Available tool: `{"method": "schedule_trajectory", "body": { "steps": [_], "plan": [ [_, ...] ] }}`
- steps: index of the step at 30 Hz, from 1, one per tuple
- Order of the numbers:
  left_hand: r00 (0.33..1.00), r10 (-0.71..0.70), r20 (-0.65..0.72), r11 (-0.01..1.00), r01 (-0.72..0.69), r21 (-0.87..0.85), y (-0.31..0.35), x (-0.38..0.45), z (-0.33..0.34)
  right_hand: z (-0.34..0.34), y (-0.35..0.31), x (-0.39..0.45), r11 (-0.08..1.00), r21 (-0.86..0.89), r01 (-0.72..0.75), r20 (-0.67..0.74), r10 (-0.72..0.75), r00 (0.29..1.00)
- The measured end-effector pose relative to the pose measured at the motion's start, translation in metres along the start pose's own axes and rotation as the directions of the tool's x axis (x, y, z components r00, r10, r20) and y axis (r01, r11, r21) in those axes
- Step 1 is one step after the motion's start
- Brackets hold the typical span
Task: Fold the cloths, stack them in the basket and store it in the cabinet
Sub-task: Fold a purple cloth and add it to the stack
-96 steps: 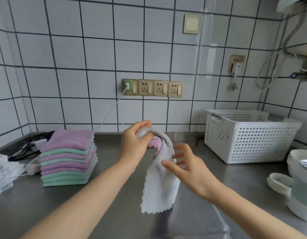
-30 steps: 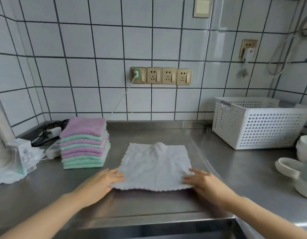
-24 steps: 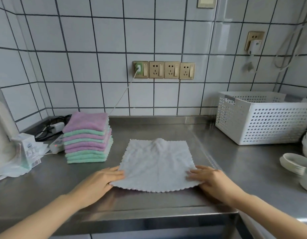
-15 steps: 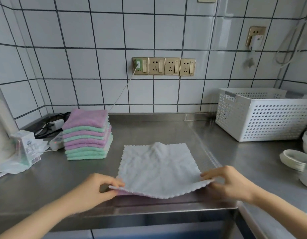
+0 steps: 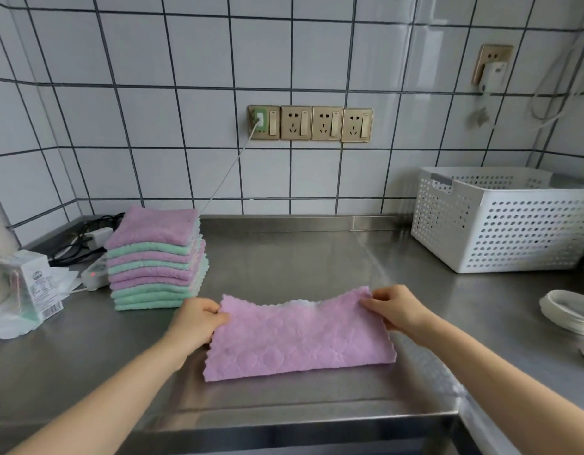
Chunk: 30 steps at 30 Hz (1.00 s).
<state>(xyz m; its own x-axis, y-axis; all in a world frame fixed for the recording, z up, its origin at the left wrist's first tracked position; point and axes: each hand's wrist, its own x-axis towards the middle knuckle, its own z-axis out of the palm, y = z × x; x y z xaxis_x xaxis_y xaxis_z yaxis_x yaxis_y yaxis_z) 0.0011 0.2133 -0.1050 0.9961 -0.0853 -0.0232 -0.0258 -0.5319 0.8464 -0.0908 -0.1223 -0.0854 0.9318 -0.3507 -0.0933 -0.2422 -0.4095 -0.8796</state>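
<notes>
Kitchen: steel counter [image 5: 284,257], tiled wall [image 5: 152,110], sockets [image 5: 310,123].

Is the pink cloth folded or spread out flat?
Folded in half. The pink cloth lies doubled on the counter, its white side peeking out at the top edge, where the left hand and right hand pinch its corners.

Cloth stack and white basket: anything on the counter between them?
Head view: only bare steel counter lies between the cloth stack and the white basket; the pink cloth sits nearer the front edge.

One head-worn wide-angle view looks forward and down, close over the steel counter [image 5: 284,257] toward the tiled wall [image 5: 185,60].
</notes>
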Motion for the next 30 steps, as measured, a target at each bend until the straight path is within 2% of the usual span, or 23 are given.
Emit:
{"method": "schedule_trajectory", "body": {
  "steps": [6,12,17,20,21,22,23,24,25,27,29,30],
  "plan": [
    [0.980,0.125,-0.153,0.985,-0.104,0.137,-0.003,0.001,0.008,0.007,0.006,0.018,0.988,-0.133,-0.074,-0.078,0.064,0.995],
    [0.972,0.142,-0.188,0.976,-0.106,0.189,-0.003,0.006,0.013,0.013,-0.001,0.022,0.940,-0.330,-0.089,-0.135,0.047,0.990],
    [0.972,0.101,-0.214,0.972,-0.051,0.228,-0.001,0.009,0.014,0.015,-0.004,0.023,0.910,-0.391,-0.138,-0.189,0.068,0.980],
    [0.980,0.072,-0.183,0.968,-0.024,0.252,0.008,0.000,0.007,0.011,-0.009,0.016,0.941,-0.307,-0.142,-0.205,0.080,0.975],
    [0.978,0.120,-0.168,0.937,-0.056,0.344,0.010,-0.007,0.003,0.009,-0.010,0.011,0.946,-0.309,-0.095,-0.222,0.025,0.975],
    [0.963,0.218,-0.156,0.866,-0.118,0.485,0.012,-0.016,0.001,0.007,-0.010,0.004,0.923,-0.384,-0.014,-0.248,-0.088,0.965],
    [0.926,0.354,-0.130,0.767,-0.207,0.608,0.014,-0.027,0.000,0.007,-0.009,-0.005,0.859,-0.505,0.090,-0.251,-0.245,0.936],
    [0.873,0.484,-0.067,0.686,-0.330,0.648,0.017,-0.041,0.003,0.009,-0.008,-0.016,0.763,-0.611,0.214,-0.197,-0.408,0.892],
    [0.837,0.545,0.041,0.649,-0.453,0.611,0.021,-0.056,0.009,0.014,-0.009,-0.031,0.663,-0.659,0.354,-0.084,-0.534,0.841],
    [0.793,0.531,0.299,0.656,-0.608,0.448,0.028,-0.082,0.028,0.031,-0.012,-0.059,0.525,-0.614,0.589,0.188,-0.627,0.756],
    [0.752,0.452,0.479,0.601,-0.654,0.460,0.029,-0.095,0.046,0.048,-0.007,-0.071,0.385,-0.572,0.724,0.369,-0.668,0.647],
    [0.745,0.418,0.519,0.566,-0.661,0.493,0.028,-0.098,0.051,0.051,-0.001,-0.073,0.352,-0.566,0.746,0.415,-0.660,0.626]
  ]
}}
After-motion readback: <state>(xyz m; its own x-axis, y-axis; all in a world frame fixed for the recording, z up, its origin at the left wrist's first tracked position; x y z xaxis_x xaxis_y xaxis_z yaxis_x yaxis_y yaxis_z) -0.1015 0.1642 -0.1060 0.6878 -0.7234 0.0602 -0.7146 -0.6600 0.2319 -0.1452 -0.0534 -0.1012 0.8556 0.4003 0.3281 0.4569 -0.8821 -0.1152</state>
